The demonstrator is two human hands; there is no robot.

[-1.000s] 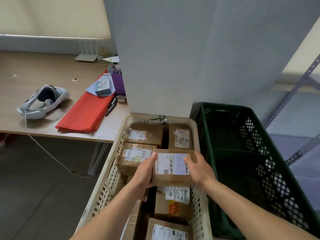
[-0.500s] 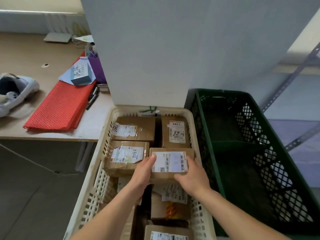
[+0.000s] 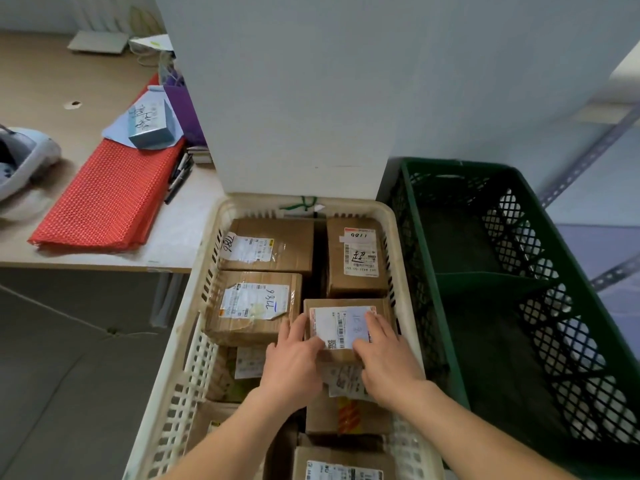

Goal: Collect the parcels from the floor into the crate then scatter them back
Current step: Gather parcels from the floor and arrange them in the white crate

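Note:
A cream plastic crate [image 3: 391,216] stands in front of me, packed with several brown cardboard parcels. Both hands rest on a small labelled parcel [image 3: 346,322] near the crate's right wall: my left hand [image 3: 294,362] grips its left side and my right hand [image 3: 384,355] covers its right side. The parcel sits low among the others, on top of another labelled parcel [image 3: 346,414]. Behind it lie a parcel marked 7786 [image 3: 252,306], a wide parcel [image 3: 273,244] and an upright one [image 3: 356,254].
An empty dark green crate [image 3: 491,285] stands right beside the cream one. To the left a wooden desk [image 3: 69,81] carries a red mesh mat [image 3: 110,195], a small blue box [image 3: 150,124] and a white headset [image 3: 20,161]. A grey partition [image 3: 294,91] rises behind the crates.
My hands have lowered the small parcel from above the crate down among the other parcels, and their fingers now lie more over its top. My view has shifted left and down.

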